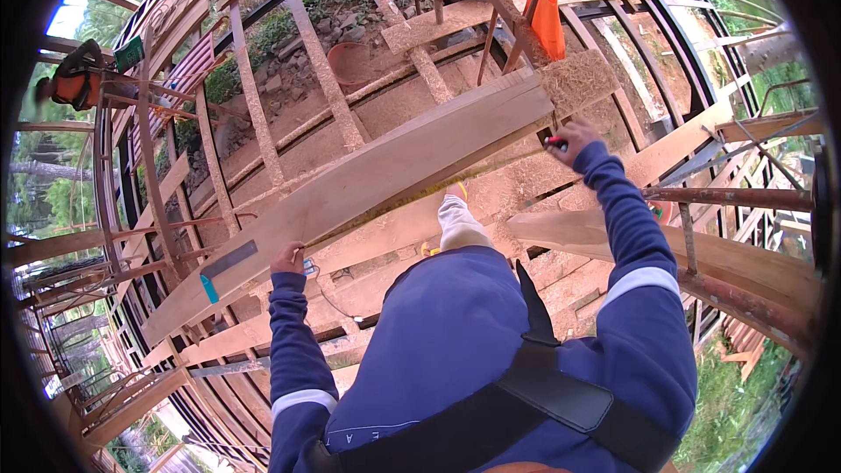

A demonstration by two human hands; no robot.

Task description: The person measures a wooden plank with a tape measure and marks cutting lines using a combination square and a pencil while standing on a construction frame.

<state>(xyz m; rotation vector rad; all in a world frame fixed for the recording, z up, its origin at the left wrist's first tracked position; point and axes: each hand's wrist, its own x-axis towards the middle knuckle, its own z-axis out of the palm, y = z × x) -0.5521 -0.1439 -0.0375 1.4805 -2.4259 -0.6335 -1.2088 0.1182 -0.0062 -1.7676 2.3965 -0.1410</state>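
A long, wide wooden plank (412, 153) lies slantwise across the beams in front of me. My right hand (578, 140) is closed around a small red-and-black tool (554, 141) just off the plank's right end; its exact kind is unclear. At the near edge toward the left, my left hand (289, 259) has its fingers pinched together, and what they hold is too small to make out. A thin yellowish strip (420, 191) runs along the near edge between my hands. On the plank's left part rests a try square (229, 257) with a teal handle.
Beams with gaps between them (320, 70) spread over earth and stones below. Sawdust covers a timber piece (578, 83) by the plank's right end. An orange cloth (547, 9) hangs beyond it. Rusty pipes (745, 199) stand at right; an orange-and-black power tool (77, 79) is far left.
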